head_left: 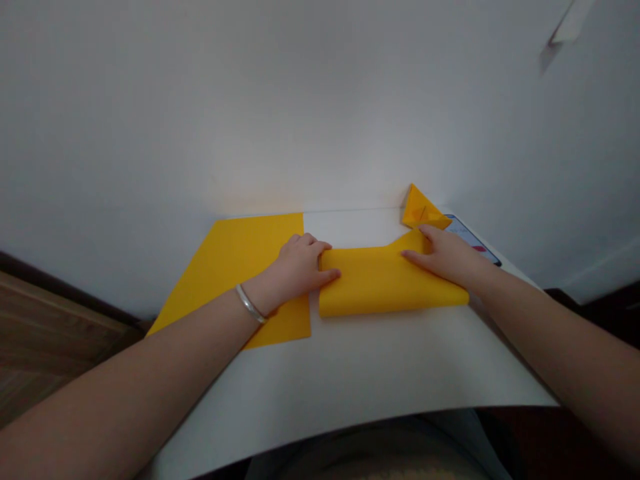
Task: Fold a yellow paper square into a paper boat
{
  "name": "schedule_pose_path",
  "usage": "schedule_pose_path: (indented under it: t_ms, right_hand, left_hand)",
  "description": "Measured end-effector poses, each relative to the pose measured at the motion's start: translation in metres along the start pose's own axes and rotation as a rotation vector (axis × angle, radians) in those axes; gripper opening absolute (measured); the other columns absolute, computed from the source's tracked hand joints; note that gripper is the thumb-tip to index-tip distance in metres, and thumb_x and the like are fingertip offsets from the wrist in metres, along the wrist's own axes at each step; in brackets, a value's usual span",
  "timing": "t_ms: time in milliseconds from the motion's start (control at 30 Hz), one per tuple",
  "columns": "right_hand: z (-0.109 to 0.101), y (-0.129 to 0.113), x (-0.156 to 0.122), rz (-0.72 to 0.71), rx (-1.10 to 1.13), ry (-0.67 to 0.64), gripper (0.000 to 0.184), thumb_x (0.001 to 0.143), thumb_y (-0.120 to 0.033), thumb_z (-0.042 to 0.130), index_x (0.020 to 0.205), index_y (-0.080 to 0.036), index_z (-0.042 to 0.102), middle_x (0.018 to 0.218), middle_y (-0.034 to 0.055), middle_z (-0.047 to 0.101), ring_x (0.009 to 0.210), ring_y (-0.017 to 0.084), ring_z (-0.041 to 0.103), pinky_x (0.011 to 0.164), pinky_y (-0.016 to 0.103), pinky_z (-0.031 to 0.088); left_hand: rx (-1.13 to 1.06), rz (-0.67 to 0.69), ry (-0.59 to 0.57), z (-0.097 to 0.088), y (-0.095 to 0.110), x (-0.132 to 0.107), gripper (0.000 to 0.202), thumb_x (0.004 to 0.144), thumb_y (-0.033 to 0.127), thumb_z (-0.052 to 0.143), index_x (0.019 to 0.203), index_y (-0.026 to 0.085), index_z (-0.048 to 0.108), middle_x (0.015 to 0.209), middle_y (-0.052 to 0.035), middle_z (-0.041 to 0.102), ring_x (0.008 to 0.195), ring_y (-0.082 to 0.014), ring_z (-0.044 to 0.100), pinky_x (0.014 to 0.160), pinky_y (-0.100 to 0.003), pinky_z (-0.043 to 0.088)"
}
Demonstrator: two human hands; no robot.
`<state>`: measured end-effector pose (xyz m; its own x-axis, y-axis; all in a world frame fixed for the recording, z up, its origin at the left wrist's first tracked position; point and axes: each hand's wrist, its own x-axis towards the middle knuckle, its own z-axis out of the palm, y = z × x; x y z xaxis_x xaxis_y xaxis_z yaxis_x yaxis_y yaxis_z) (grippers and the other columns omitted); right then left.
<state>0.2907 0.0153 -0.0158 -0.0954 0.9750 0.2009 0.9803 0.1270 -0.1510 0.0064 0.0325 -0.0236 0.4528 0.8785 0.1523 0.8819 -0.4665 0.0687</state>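
A yellow sheet of paper (373,283), bent over on itself with a rounded fold toward me, lies on the white table. My left hand (303,267) pinches its left edge, thumb on top and fingers at the far corner. At the far right corner my right hand (440,253) grips the same sheet, its thumb on the upper layer. The undersides of both grips are hidden. Left of it, a flat yellow sheet (250,247) lies partly under my left hand and forearm. Just beyond my right hand stands a folded yellow paper shape (423,210) with a pointed top.
A phone (473,239) with a lit screen lies at the table's right edge, partly behind my right hand. The white table (375,367) meets a pale wall at the back. Wooden furniture (55,340) stands at the left.
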Motion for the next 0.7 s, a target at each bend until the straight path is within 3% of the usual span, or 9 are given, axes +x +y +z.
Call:
schedule_pose_path:
  t_ms: [200,367,533,700]
  right_hand:
    - [0.002,-0.006,0.002,-0.07,0.023,0.008,0.032,0.083,-0.04,0.055,0.102,-0.017,0.064,0.106,0.0147,0.069,0.097,0.031,0.065,0.085,0.043,0.05]
    - [0.005,-0.011,0.002,-0.134,0.066,0.07,0.043,0.081,-0.032,0.059,0.121,-0.018,0.056,0.112,0.0109,0.068,0.1,0.03,0.064,0.088,0.045,0.049]
    - [0.008,-0.009,0.006,-0.26,0.048,0.052,0.036,0.085,-0.032,0.053,0.115,-0.015,0.062,0.117,0.0124,0.066,0.108,0.028,0.06,0.095,0.045,0.045]
    - [0.008,-0.01,0.006,-0.268,0.037,0.046,0.036,0.086,-0.032,0.052,0.116,-0.015,0.062,0.116,0.0119,0.066,0.108,0.028,0.059,0.096,0.044,0.044]
  left_hand:
    - [-0.012,-0.035,0.046,0.001,0.002,-0.001,0.056,0.077,0.058,0.057,0.115,0.018,0.063,0.109,-0.012,0.06,0.105,-0.0297,0.054,0.095,-0.04,0.042]
    - [0.089,-0.061,0.092,0.0,0.003,-0.002,0.059,0.075,0.065,0.055,0.108,0.017,0.064,0.107,-0.0126,0.059,0.103,-0.0311,0.053,0.092,-0.042,0.043]
    - [0.071,-0.07,0.069,-0.003,0.004,-0.001,0.06,0.073,0.066,0.056,0.106,0.016,0.063,0.107,-0.0137,0.059,0.104,-0.0315,0.054,0.09,-0.042,0.043]
    - [-0.037,-0.065,0.035,-0.003,0.005,0.004,0.051,0.072,0.06,0.06,0.098,0.016,0.065,0.102,-0.0127,0.061,0.101,-0.0305,0.054,0.089,-0.041,0.043]
